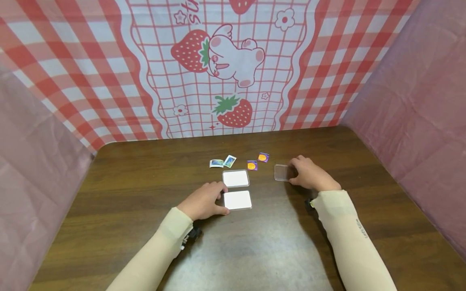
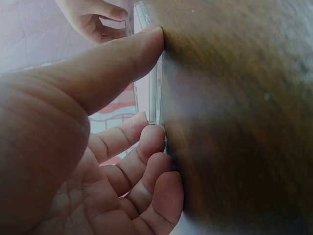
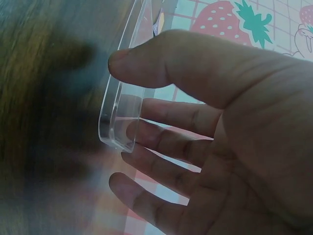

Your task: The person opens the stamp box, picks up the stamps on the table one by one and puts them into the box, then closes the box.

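Cases [image 1: 238, 200] and cover [image 1: 281, 173] between hands [image 1: 204, 200] [image 1: 311, 174]

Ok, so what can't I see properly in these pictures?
Head view: the clear case, its right end partly behind the right grip.
Head view: fine details on the purple cards, too small.
Head view: lettering on the right sleeve, too small to read.
Right wrist view: the clear case's far end, cut off by the top edge.

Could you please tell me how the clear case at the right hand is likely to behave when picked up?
The clear case would probably stay stiff, since its edges look straight. Its smooth, shiny surface may be somewhat slippery. Its flat, rectangular shape makes rolling unlikely.
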The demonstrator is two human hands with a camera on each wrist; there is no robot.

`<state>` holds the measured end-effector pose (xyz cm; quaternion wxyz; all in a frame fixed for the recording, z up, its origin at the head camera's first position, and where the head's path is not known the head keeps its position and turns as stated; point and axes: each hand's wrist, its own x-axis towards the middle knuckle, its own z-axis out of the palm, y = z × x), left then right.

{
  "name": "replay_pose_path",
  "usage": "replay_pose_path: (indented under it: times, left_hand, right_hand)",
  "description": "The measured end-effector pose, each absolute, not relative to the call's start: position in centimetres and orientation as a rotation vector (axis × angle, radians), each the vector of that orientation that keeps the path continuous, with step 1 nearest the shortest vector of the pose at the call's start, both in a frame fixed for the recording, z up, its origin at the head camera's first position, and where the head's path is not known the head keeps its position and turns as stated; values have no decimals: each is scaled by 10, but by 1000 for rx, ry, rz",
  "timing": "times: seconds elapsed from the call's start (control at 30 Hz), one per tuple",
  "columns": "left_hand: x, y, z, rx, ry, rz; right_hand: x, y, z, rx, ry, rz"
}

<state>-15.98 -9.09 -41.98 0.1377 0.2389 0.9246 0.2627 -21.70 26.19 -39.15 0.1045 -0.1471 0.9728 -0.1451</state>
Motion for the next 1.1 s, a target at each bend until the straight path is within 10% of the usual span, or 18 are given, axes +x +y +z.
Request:
replay_pose_path:
  times: [1.1]
  left_hand:
    - [-157,-90,-419,707,2692,707]
  right_hand:
    - [-220,262,-396,-383,2836,-471]
